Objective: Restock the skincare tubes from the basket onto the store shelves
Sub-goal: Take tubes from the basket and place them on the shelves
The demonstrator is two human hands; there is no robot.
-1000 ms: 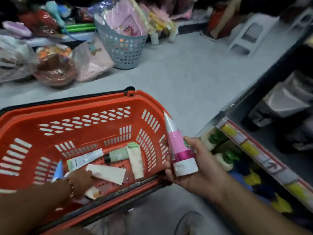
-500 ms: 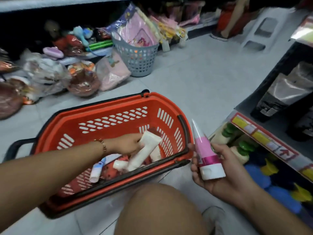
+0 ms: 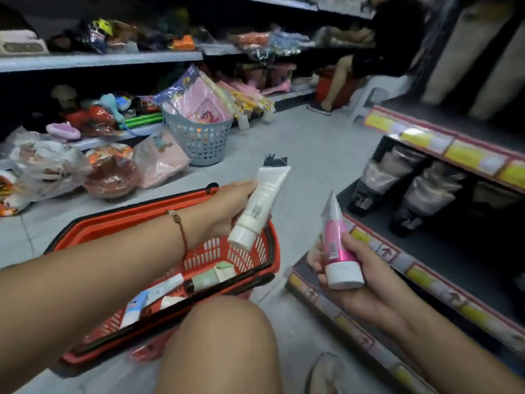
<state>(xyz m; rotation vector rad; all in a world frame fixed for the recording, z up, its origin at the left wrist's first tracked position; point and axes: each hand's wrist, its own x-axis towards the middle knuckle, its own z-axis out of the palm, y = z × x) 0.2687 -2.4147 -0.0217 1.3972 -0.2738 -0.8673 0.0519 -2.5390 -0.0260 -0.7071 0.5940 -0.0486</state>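
Tubes still to be shelved lay flat in the orange basket point(image 3: 267, 245) on the floor, several visible through its near side, among them a green tube point(image 3: 208, 278) and a blue-and-white tube point(image 3: 136, 305). Left hand point(image 3: 224, 211) held a white tube point(image 3: 260, 204) above the basket's right end, fingers curled round the lower body near the cap; long axis ran steeply up and a little right, cap down toward the basket, crimped end up. Right hand point(image 3: 346, 268) gripped a pink tube point(image 3: 338, 245) just in front of the shelf edge point(image 3: 377, 248), fingers wrapped round the lower body just above the white cap; cap down, crimp pointing up and slightly left. Judged light, with soft squeezable walls and glossy skins that might slip; the firm shoulder by the cap looked the safest hold, since squeezing mid-body could dent it. Flat caps should let both stand upright on the shelf.
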